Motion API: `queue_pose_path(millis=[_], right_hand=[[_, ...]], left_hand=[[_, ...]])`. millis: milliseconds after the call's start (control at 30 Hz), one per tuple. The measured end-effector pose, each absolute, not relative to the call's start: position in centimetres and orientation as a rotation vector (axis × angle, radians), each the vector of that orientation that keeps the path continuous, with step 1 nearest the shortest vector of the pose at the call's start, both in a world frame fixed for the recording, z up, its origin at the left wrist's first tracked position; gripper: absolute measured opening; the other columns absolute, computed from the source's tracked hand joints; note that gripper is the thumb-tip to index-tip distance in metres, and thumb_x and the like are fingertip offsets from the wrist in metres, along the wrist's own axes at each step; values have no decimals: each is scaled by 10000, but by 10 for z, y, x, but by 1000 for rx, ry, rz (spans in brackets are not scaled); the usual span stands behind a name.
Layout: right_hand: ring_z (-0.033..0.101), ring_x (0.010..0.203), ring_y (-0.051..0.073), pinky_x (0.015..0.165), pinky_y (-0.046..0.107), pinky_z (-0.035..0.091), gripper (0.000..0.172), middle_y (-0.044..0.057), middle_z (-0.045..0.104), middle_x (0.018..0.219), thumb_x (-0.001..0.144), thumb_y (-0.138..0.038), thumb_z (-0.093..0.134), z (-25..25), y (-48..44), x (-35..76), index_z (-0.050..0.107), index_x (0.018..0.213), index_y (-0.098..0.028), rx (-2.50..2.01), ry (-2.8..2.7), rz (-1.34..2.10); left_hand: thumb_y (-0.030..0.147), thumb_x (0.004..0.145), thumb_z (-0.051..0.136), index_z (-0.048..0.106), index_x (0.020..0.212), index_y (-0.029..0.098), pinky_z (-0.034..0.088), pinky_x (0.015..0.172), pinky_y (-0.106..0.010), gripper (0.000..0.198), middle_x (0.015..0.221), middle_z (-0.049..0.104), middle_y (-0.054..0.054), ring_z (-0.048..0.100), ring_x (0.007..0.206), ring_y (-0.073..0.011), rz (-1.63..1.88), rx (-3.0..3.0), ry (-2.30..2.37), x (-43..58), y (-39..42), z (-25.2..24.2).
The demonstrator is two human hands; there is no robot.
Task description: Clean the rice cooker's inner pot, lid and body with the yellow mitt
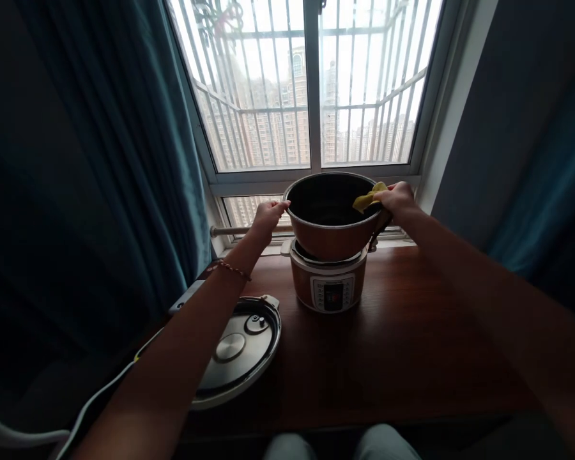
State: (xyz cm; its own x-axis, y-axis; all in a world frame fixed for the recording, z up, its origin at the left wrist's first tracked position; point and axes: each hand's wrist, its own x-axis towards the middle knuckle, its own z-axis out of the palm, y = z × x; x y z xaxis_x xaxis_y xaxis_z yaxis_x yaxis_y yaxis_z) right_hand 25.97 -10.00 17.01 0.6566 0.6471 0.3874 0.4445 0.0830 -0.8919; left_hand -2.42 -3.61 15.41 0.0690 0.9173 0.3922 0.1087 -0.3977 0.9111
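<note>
An inner pot (335, 236) with a copper-brown outside and a dark inside is raised above the pressure cooker base (303, 281), whose control panel faces me. My left hand (271, 214) pinches the pot's left rim between thumb and fingers. At the right rim, my right hand (397, 197) is closed on a yellow cloth (367, 199), part of which hangs over the rim into the pot. Something dark hangs below the right hand; I cannot make out what it is. The cooker lid (230, 348) lies with its metal underside up at the left, partly behind my left forearm.
The brown wooden table (402, 332) carries the cooker and lid. Behind it stand a barred window (311, 96) and a horizontal rail (234, 230). A white cable (96, 390) runs along the left, near a power strip (186, 297). Blue curtains (138, 128) hang at the sides.
</note>
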Motion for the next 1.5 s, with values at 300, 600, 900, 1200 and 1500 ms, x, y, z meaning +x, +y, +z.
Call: queue_pose_path(millis=[300, 600, 900, 1200, 1500], right_hand=[[594, 510, 152, 461, 262, 495, 201, 38, 613, 634, 626, -112, 657, 153, -259, 240, 572, 807, -116, -1554, -832, 609], [620, 624, 158, 516, 243, 509, 341, 28, 620, 774, 569, -143, 692, 8, -311, 222, 500, 847, -187, -1600, -829, 737], [607, 658, 180, 566, 272, 492, 343, 10, 601, 732, 545, -179, 680, -60, -299, 217, 479, 822, -208, -1645, -879, 654], [611, 659, 204, 557, 299, 501, 307, 22, 599, 731, 550, -194, 673, -75, -280, 225, 481, 789, -224, -1662, -846, 580], [596, 608, 169, 545, 279, 494, 282, 11, 593, 728, 571, -196, 651, -89, -261, 232, 486, 799, -207, -1610, -777, 625]], left_hand=[[369, 617, 680, 501, 549, 155, 269, 490, -205, 287, 498, 394, 59, 339, 478, -59, 1250, 1571, 909, -48, -185, 135], [383, 698, 610, 442, 565, 176, 296, 523, -216, 298, 539, 384, 62, 336, 534, -86, 1195, 1509, 1067, -78, -262, 1], [399, 678, 629, 465, 573, 186, 327, 533, -221, 289, 552, 426, 54, 377, 547, -104, 1174, 1407, 1107, -78, -255, -71], [453, 656, 655, 480, 579, 190, 352, 534, -230, 326, 563, 450, 43, 403, 552, -115, 1191, 1373, 1101, -69, -237, -88], [453, 649, 646, 439, 553, 192, 322, 510, -225, 347, 531, 407, 58, 362, 521, -97, 1206, 1371, 1084, -62, -220, -90]])
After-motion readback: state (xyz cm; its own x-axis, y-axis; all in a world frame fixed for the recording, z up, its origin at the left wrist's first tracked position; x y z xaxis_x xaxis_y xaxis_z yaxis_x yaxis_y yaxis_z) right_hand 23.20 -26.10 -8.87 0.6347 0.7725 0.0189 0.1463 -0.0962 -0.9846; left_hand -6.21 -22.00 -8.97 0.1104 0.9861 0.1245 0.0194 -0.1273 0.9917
